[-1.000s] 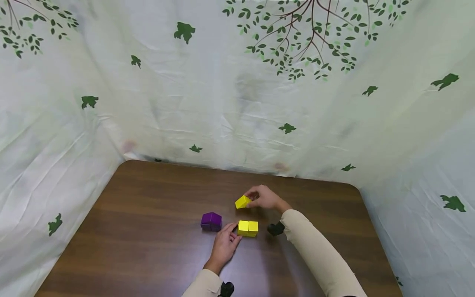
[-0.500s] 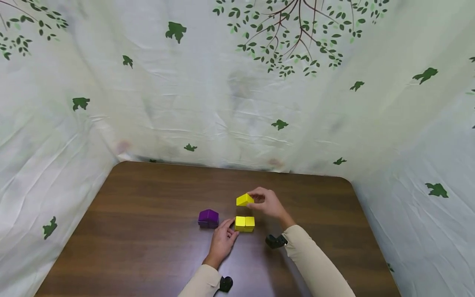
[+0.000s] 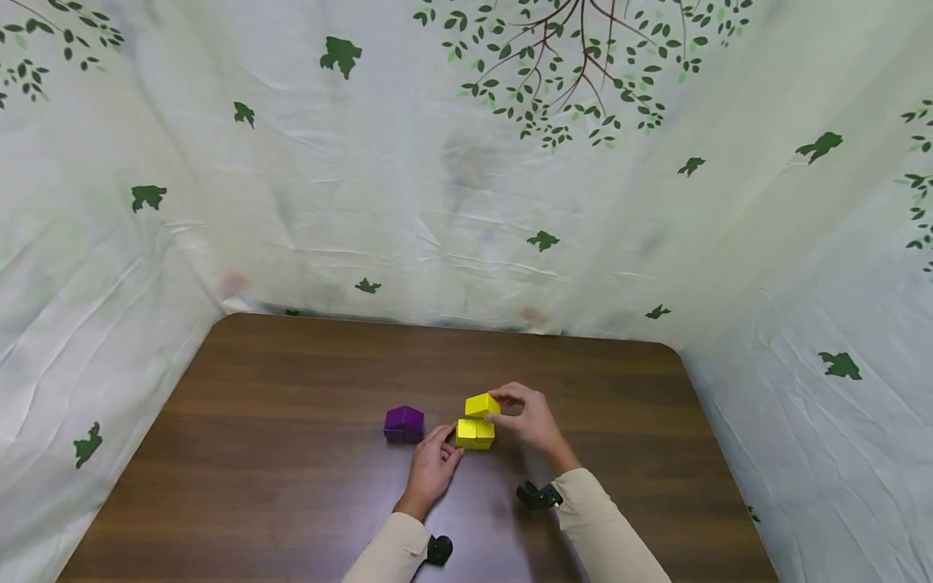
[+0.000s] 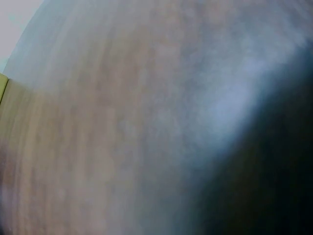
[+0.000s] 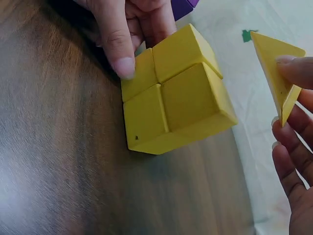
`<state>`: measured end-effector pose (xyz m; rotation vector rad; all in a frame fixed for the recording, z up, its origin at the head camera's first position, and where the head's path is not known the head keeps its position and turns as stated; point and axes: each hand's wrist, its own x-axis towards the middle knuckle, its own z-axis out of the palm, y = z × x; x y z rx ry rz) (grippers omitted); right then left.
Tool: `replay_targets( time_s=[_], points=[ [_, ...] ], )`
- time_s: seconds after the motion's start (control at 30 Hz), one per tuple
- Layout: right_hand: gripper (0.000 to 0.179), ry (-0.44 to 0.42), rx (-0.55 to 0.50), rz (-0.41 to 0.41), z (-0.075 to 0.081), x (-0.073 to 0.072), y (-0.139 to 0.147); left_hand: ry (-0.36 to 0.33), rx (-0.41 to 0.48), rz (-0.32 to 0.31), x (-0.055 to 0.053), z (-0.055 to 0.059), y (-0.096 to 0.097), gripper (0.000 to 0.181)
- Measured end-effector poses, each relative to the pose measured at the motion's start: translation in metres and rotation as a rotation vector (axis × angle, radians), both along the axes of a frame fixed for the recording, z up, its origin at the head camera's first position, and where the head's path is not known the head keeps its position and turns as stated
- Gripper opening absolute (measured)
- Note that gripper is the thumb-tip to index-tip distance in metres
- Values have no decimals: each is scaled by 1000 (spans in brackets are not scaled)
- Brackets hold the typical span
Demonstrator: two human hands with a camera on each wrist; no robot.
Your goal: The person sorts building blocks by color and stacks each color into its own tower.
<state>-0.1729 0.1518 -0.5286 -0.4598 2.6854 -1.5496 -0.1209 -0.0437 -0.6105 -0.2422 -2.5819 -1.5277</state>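
Yellow cube blocks point(image 3: 475, 435) stand together in a two-by-two stack on the table, its front face plain in the right wrist view. My left hand point(image 3: 428, 468) holds the stack's left side, its thumb point(image 5: 123, 61) on the front face and its fingers partly hidden behind. Between thumb and fingers, my right hand point(image 3: 535, 421) pinches a yellow triangular block point(image 5: 274, 58). In the head view that block hangs just above and behind the stack; a gap shows between them in the right wrist view. The left wrist view is blurred, with only a yellow sliver point(image 4: 2, 87) at its left edge.
Purple blocks point(image 3: 404, 423) form a small house shape with a peaked top, left of the yellow stack and close to my left fingers. The brown wooden table point(image 3: 291, 486) ends at a white curtain point(image 3: 408, 202) printed with leaves and birds.
My right hand has brought the yellow triangular block nearer to the stack and turned it so its peak points up. My left hand has stayed at the stack. The head view has shifted slightly.
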Motion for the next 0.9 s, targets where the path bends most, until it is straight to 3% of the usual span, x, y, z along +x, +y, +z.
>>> replay_targets(
  time_s=[0.3,0.9],
  points=[
    [33,50,-31,23,-5,11,-1,-27,-17,-15,1,3,-1,44],
    [32,43,21,20,-12,22,-8,-37,-30,-11,0,5,0,45]
  ],
)
